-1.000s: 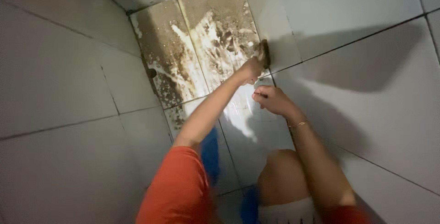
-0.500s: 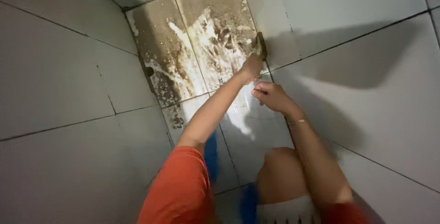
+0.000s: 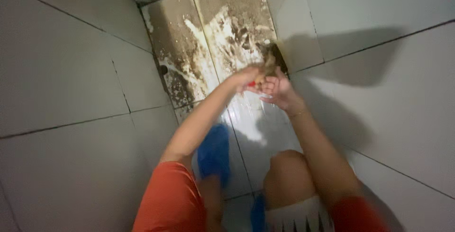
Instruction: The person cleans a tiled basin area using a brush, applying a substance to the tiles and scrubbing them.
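Both hands have drawn together since half a second ago: then the left hand was stretched out pressing a brownish scrubbing thing against the wall edge while the right hand hung a little below it; now they meet over the wet floor. The left hand [image 3: 244, 78] is curled shut around something with a red end, likely a handle, which peeks out beside its knuckles. The right hand [image 3: 277, 88] has come up to it, fingers half bent and touching the left hand's fingers; whether it grips the same thing I cannot tell, since the frame is blurred there. Just above the two hands sits the scrubber [image 3: 270, 61], a ragged brown clump, now lifted clear of the spot where it was rubbing and held close to the dark gap at the wall's foot. So the scrubbing stroke looks paused and the tool is being handled between both hands.

Beyond them lie two dirty floor tiles [image 3: 227, 18], brown with grime and streaked with white foam. Nearer the person the floor is wet and shining. A blue slipper [image 3: 213, 151] shows between the bare knee [image 3: 286, 175] and the left arm, and orange sleeves [image 3: 168, 199] frame the bottom. Pale wall tiles [image 3: 61, 70] close in on both sides, with the arms' shadow thrown on the right wall.
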